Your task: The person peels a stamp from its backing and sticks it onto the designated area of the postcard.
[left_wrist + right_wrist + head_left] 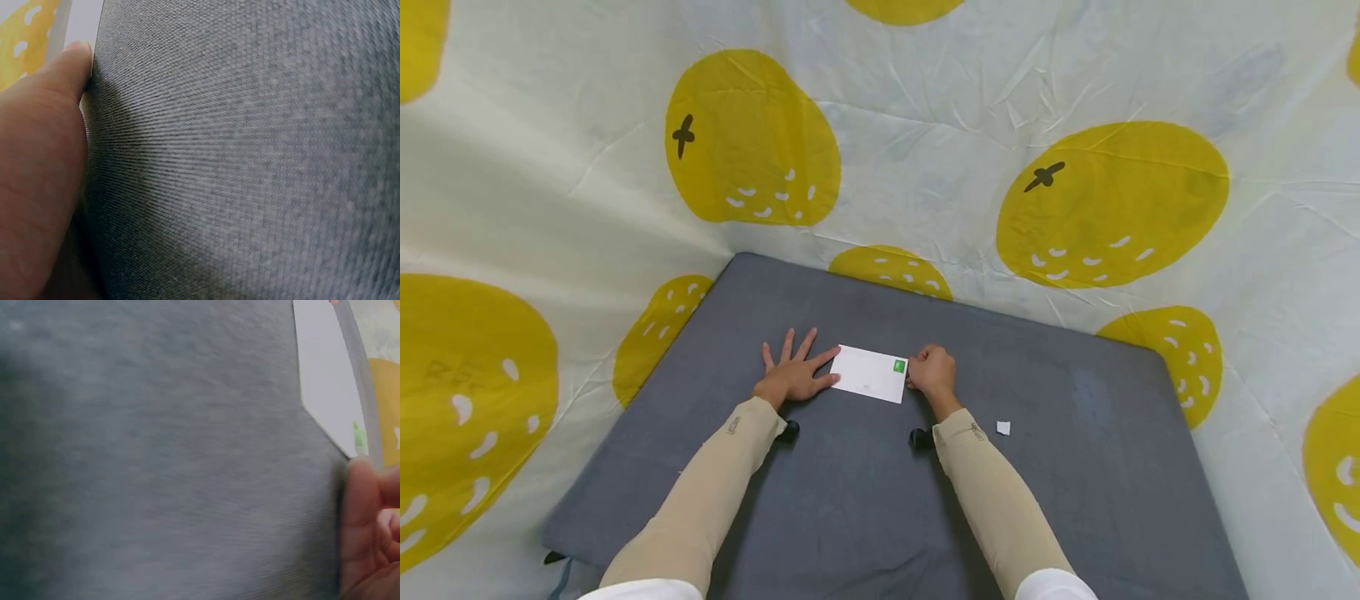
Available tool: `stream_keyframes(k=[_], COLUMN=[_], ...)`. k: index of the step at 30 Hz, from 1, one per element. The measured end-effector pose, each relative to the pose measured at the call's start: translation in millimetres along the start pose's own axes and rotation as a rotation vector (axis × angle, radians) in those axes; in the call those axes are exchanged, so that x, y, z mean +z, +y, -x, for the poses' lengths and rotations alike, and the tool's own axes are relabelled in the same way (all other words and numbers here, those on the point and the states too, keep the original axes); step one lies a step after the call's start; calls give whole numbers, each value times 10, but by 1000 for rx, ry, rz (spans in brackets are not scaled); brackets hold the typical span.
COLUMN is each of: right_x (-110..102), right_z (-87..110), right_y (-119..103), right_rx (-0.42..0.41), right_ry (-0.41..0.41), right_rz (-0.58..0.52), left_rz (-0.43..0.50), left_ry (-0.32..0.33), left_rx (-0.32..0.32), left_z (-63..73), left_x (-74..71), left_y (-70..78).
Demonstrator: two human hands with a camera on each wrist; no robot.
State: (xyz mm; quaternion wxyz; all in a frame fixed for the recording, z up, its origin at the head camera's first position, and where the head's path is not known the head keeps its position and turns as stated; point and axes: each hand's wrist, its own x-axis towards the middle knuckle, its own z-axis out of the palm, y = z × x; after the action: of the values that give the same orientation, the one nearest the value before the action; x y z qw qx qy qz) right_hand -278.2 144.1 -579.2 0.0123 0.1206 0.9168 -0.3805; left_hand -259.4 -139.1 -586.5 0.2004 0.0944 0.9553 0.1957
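Observation:
A white envelope (867,373) with a green stamp (899,366) in its upper right corner lies flat on the grey padded surface in the head view. My left hand (793,374) rests to its left with fingers spread, the thumb and index fingertip on the envelope's left edge. In the left wrist view, the thumb (47,125) presses on the white edge. At the opposite edge, beside the stamp, my right hand (932,372) has its fingers curled and pinches the envelope's corner. The right wrist view shows those fingertips (360,481) at the stamped corner; their undersides are hidden.
A small white paper scrap (1003,427) lies on the grey surface (1075,483), right of my right forearm. White cloth (917,150) with yellow fruit prints hangs behind and at both sides. Black wrist devices are at both cuffs.

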Motion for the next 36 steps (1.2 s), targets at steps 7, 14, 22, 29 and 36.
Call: stream_keyframes(k=[7, 14, 22, 29, 36], right_x=[25, 5, -16, -62, -69], right_z=[17, 44, 77, 63, 118], right_y=[55, 45, 7, 26, 48], right_rx=[27, 19, -102, -87, -123], right_ry=[31, 7, -37, -67, -35], right_rz=[-135, -122, 144, 98, 47], left_rz=[-19, -11, -30, -6, -16], left_ry=[3, 7, 11, 18, 13], left_rx=[-7, 16, 0, -2, 6], left_z=[-82, 0, -15, -98, -108], left_x=[54, -37, 37, 75, 85], left_y=[-43, 29, 7, -56, -56])
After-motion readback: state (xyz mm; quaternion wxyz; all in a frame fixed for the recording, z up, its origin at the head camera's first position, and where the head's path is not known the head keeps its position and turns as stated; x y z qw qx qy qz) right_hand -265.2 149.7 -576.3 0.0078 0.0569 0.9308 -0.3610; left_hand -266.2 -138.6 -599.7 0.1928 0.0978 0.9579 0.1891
